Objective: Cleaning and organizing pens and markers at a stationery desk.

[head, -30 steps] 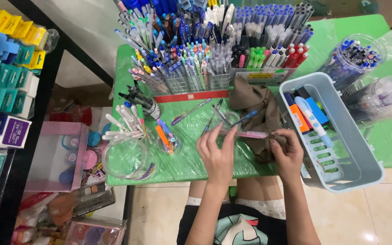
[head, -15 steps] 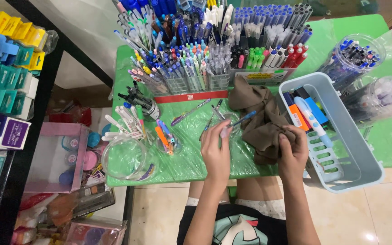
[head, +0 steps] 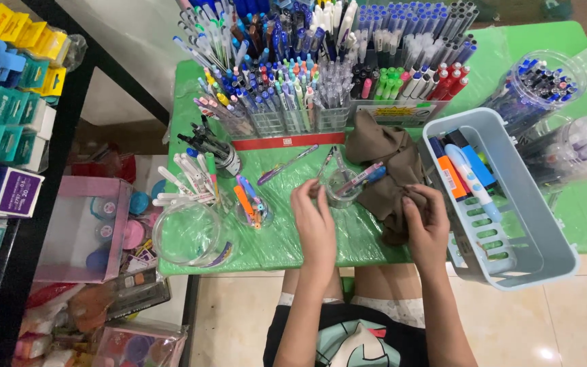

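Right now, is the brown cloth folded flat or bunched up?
Bunched up: the brown cloth lies crumpled in folds on the green table, its near end gathered in the right hand.

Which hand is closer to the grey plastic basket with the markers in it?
The right hand: it grips the brown cloth right beside the grey plastic basket. The left hand is farther away, at the small clear cup.
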